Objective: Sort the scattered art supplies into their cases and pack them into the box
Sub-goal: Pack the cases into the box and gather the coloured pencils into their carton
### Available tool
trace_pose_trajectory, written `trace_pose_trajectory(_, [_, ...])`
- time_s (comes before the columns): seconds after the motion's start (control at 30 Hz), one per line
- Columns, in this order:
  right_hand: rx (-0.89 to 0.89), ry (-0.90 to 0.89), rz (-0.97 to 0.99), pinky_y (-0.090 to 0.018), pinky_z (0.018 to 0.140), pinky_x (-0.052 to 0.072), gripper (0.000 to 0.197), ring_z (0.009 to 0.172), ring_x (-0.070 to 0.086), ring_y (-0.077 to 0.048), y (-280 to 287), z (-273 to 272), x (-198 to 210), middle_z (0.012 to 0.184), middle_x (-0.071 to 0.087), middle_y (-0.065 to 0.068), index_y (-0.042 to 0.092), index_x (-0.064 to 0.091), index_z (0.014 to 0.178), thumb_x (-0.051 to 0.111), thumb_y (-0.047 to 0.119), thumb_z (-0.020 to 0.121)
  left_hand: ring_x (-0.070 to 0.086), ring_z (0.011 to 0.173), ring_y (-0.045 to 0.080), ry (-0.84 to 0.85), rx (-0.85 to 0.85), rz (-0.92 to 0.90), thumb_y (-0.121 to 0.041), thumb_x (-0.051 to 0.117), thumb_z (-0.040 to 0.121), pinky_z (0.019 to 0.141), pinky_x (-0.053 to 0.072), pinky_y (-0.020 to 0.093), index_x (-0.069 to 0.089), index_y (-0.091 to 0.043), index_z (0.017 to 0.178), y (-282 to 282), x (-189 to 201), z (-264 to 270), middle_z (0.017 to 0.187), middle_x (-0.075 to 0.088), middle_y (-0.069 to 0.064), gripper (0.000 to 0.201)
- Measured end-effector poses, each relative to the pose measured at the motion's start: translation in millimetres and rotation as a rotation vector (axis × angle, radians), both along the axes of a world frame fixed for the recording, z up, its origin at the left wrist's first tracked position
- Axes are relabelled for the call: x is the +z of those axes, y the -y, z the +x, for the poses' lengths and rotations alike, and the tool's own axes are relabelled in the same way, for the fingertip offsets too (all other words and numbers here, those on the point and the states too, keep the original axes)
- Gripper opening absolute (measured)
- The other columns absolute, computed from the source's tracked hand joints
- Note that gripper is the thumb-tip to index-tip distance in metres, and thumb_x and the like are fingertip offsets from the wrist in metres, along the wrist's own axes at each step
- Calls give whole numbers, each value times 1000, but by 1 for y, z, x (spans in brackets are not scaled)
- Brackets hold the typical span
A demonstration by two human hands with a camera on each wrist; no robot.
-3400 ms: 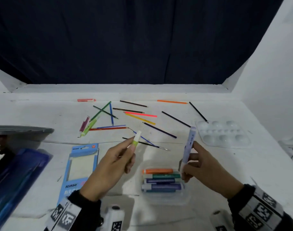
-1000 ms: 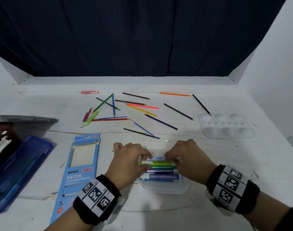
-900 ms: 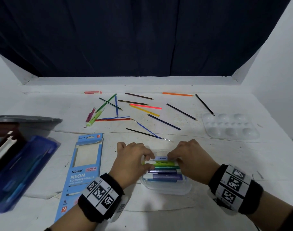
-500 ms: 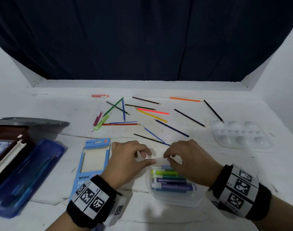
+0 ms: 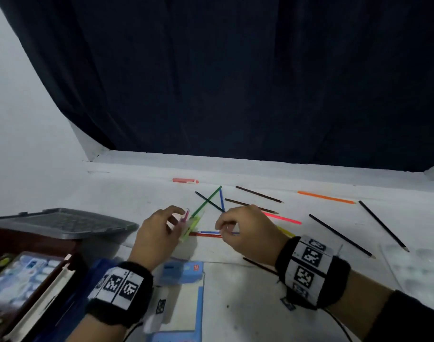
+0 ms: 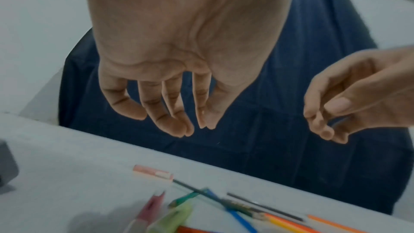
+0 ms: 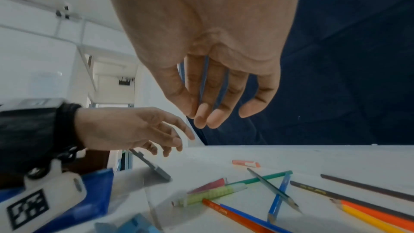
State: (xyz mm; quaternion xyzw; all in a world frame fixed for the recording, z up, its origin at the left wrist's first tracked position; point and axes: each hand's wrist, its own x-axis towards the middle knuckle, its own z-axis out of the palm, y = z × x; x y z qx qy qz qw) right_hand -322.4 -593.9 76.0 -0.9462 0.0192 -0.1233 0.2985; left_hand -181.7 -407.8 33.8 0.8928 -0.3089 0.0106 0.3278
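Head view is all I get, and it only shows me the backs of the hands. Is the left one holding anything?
Observer: No. The left wrist view shows the left hand from the palm side, with its fingers loosely curved and nothing in it.
Operator: And the right one?
Observer: That same view shows the right hand pinching a thin blue stick between thumb and fingers. I cannot tell whether it is a pencil or a brush.
Operator: Is the left touching those markers?
Observer: No. In the right wrist view it hangs above the table. The green marker and the pink marker lie flat there side by side, untouched.
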Motion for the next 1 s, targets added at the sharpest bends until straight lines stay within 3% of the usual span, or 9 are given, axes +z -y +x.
trace_pose_trajectory(0.23, [61, -244, -157, -38, 108, 39, 37, 126, 48, -20, -5, 94, -54, 135, 56, -2, 17, 57, 131, 51, 21, 94, 64, 97, 22, -179, -4, 176, -14, 56, 94, 84, 49, 27, 62, -29, 118, 31, -39, 86, 104, 66, 4, 28])
trace_pose_trajectory(0.37, [127, -265, -324, -44, 105, 43, 44, 129, 45, -25, -3, 126, -73, 137, 53, -8, 11, 50, 137, 50, 11, 93, 62, 103, 21, -226, -33, 221, -21, 60, 92, 97, 49, 32, 63, -33, 123, 45, -49, 107, 118, 67, 2, 33])
trace_pose_trajectory(0.47, [149, -347, -485, -50, 103, 41, 46, 134, 38, -26, -3, 136, -80, 142, 45, -7, 17, 42, 142, 48, 18, 97, 63, 106, 18, -222, -44, 268, -27, 66, 90, 97, 49, 30, 65, -34, 119, 52, -50, 114, 116, 67, -2, 30])
trace_pose_trajectory(0.53, [139, -388, -600, -51, 104, 37, 41, 135, 37, -29, -4, 139, -81, 143, 42, -8, 17, 47, 138, 50, 22, 98, 62, 108, 17, -195, -52, 314, -28, 68, 88, 95, 49, 29, 64, -32, 116, 55, -50, 114, 119, 66, -7, 29])
trace_pose_trajectory(0.6, [130, -353, -693, -49, 96, 39, 30, 126, 44, -33, -6, 140, -81, 132, 50, -10, 14, 55, 125, 53, 18, 96, 63, 105, 18, -177, -34, 337, -26, 64, 88, 92, 50, 30, 62, -31, 111, 56, -50, 112, 116, 66, -8, 24])
trace_pose_trajectory(0.77, [122, -351, -745, -45, 91, 40, 19, 116, 47, -32, 2, 130, -71, 119, 56, -9, 13, 56, 115, 52, 13, 96, 65, 90, 21, -163, -21, 274, -26, 63, 86, 76, 50, 28, 54, -32, 95, 53, -42, 106, 103, 68, -1, 14])
trace_pose_trajectory(0.9, [71, -250, -572, -40, 82, 43, 12, 108, 49, -29, 22, 108, -45, 111, 58, -11, 10, 54, 106, 50, 8, 96, 67, 77, 19, -107, -24, 111, -20, 60, 95, 73, 55, 31, 58, -28, 116, 48, -9, 98, 94, 67, 2, 23])
trace_pose_trajectory(0.97, [4, -188, -421, -34, 74, 38, 3, 99, 52, -28, 31, 88, -24, 101, 59, -10, 15, 50, 96, 52, 13, 96, 66, 76, 17, -72, -32, 0, -18, 64, 94, 76, 55, 31, 60, -27, 119, 46, 18, 83, 93, 62, -2, 28])
trace_pose_trajectory(1.0, [-44, -162, -345, -34, 70, 36, 10, 92, 53, -27, 34, 77, -13, 95, 60, -9, 17, 47, 90, 55, 16, 96, 66, 76, 17, -58, -39, -67, -18, 66, 92, 76, 54, 30, 61, -27, 117, 46, 32, 74, 92, 61, -3, 27])
